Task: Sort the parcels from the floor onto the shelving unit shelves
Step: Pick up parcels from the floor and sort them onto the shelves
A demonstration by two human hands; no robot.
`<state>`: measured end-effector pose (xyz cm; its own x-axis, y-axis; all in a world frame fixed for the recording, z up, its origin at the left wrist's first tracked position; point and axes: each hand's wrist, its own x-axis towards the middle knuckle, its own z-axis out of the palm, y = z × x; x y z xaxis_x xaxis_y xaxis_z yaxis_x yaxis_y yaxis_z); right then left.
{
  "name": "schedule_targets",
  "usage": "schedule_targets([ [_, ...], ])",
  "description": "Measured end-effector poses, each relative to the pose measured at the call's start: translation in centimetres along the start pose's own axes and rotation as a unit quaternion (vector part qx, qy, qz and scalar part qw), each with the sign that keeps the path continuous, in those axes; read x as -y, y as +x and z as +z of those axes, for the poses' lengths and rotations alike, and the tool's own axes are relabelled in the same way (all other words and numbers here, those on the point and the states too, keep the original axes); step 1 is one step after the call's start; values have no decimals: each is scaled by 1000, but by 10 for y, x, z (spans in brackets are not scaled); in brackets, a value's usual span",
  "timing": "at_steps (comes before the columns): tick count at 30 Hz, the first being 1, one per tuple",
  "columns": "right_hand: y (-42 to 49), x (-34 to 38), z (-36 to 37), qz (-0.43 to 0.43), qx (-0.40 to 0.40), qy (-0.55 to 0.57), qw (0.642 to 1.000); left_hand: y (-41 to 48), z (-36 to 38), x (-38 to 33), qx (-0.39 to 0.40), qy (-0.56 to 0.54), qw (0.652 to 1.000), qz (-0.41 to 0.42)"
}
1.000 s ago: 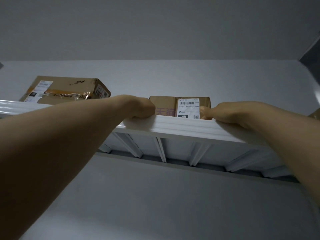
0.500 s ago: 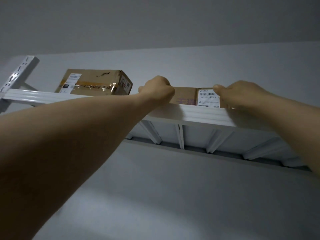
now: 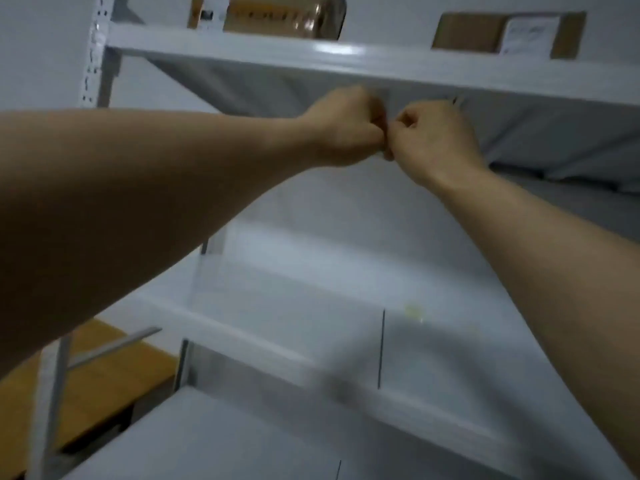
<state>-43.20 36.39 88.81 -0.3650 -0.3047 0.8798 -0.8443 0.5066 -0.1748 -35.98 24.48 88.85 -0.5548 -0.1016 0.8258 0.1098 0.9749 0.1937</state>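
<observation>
Head camera looks up along two bare arms to the left hand [image 3: 346, 128] and the right hand [image 3: 434, 140], which touch each other. Both hands have fingers curled in, with nothing seen inside them, just under the white top shelf [image 3: 346, 53]. Farther up, on that shelf, sit a taped parcel [image 3: 284, 15] on the left and a labelled parcel [image 3: 485, 31] on the right, well apart.

I see the white top shelf [image 3: 346, 54] carrying a taped cardboard parcel [image 3: 277, 15] at left and a labelled cardboard parcel [image 3: 467, 31] well apart at right.
</observation>
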Motion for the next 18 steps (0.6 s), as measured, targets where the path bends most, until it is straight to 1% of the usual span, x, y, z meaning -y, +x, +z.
schedule_targets([
  [2, -44, 5, 33, 43, 58, 46, 996, -45, 11, 22, 44, 17, 999, -16],
  [4, -106, 15, 78, 99, 140, 97, 980, -107, 27, 53, 114, 11, 992, -56],
  [7, -200, 27, 142, 181, 268, 144, 935, -201, 55, 99, 233, 22, 964, -128],
  [9, -265, 37, 182, 235, 359, 156, 890, -265, 75, 128, 327, 24, 927, -184],
  [12, -359, 50, 231, 306, 485, 170, 801, -362, 109, 168, 461, 15, 848, -262],
  [15, -441, 54, 269, 360, 576, 161, 716, -455, 137, 203, 518, 9, 788, -333],
  [18, -517, 49, 303, 411, 634, 153, 637, -543, 156, 231, 548, -5, 723, -420],
])
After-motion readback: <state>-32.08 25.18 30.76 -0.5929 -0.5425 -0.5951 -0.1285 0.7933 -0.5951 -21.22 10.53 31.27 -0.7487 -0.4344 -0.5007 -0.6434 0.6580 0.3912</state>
